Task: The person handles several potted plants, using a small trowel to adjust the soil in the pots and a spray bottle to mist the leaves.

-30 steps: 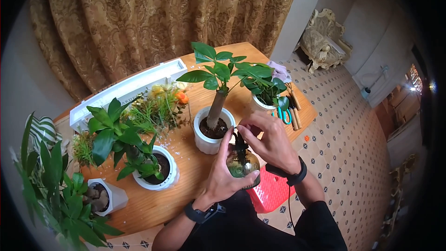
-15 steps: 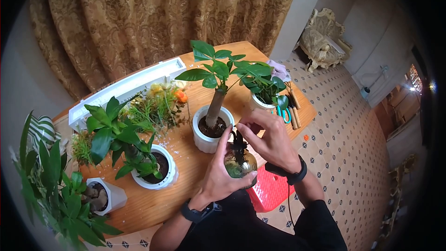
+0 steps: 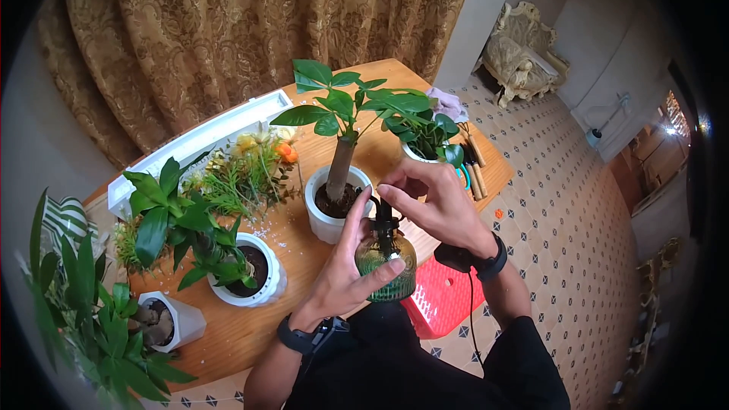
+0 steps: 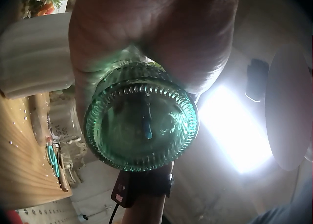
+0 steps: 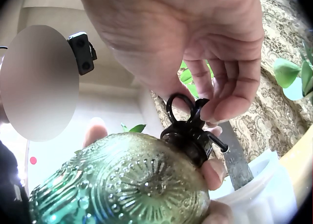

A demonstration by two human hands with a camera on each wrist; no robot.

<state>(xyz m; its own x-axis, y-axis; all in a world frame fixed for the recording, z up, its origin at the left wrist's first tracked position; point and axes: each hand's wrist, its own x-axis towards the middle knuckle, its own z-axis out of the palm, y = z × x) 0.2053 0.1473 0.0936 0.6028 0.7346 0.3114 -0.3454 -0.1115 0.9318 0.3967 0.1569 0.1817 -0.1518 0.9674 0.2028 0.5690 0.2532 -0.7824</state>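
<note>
A green-to-amber embossed glass spray bottle (image 3: 387, 267) with a black spray head (image 5: 188, 138) is held up near the table's front edge. My left hand (image 3: 340, 277) grips the glass body, thumb across the near side and fingers reaching up by the neck. The ribbed base of the bottle faces the left wrist view, with a dark dip tube inside. My right hand (image 3: 440, 201) pinches the top of the spray head between thumb and fingertips, beside its ring-shaped handle. Just behind the hands stands a white pot (image 3: 328, 220) with a thick-stemmed plant (image 3: 343, 171).
More potted plants stand left, one in a round white pot (image 3: 267, 288) and one in a faceted pot (image 3: 182, 326). Behind lie cut flowers (image 3: 243, 171) beside a white trough (image 3: 205, 144). Garden tools (image 3: 474, 167) lie at the right edge. A red stool (image 3: 442, 300) stands below.
The bottle stands straighter in the head view, showing more of its green lower body. Both hands have shifted slightly left and kept their hold. The head view has turned a little.
</note>
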